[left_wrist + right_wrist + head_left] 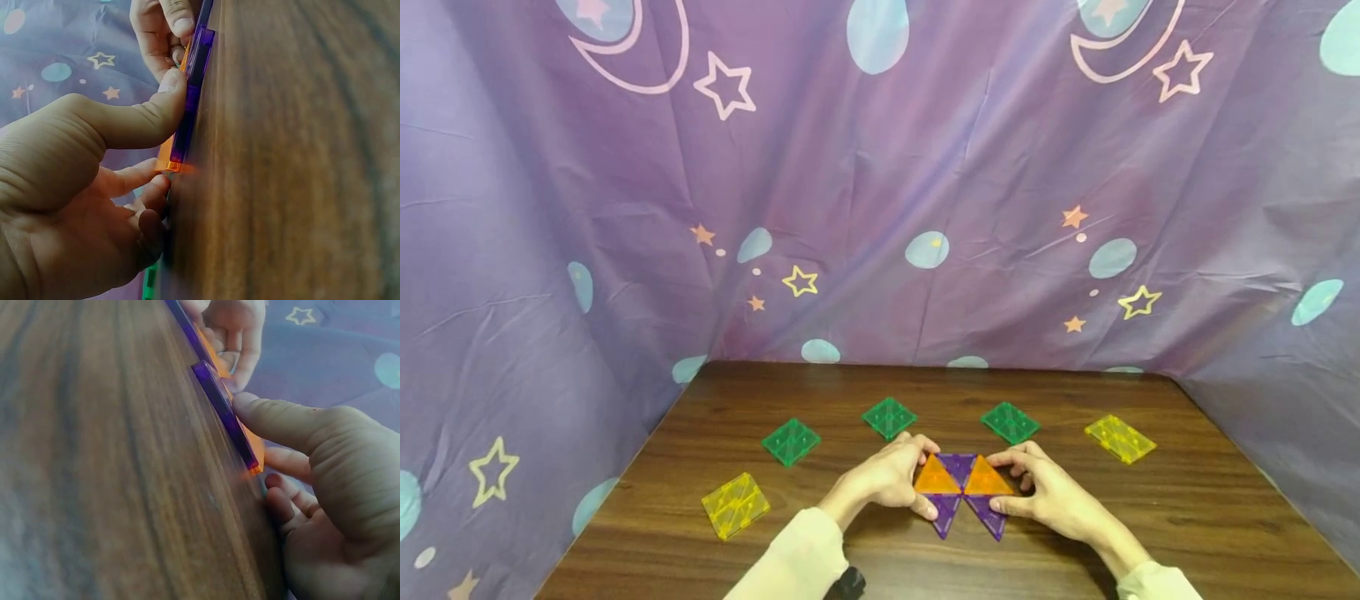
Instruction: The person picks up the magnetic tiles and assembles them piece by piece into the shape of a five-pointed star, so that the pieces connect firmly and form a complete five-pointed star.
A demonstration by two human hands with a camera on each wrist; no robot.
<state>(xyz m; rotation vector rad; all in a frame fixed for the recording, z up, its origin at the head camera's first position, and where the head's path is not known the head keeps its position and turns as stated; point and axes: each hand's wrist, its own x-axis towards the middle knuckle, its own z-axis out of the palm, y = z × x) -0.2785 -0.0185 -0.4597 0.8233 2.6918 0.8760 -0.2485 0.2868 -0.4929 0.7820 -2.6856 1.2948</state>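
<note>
Several triangular magnetic tiles lie edge to edge on the wooden table. An orange triangle and another orange triangle flank an inverted purple triangle. Below them, a purple triangle and a second purple triangle point toward the near edge. My left hand holds the left side, its thumb on the lower purple tile and its fingers at the orange one. On the right side, my right hand grips likewise. Both wrist views show thumb and thumb against the tiles' edges.
Behind the hands lie three green tiles: a left one, a middle one and a right one. A yellow tile is at left, another yellow tile at far right. A purple patterned curtain surrounds the table.
</note>
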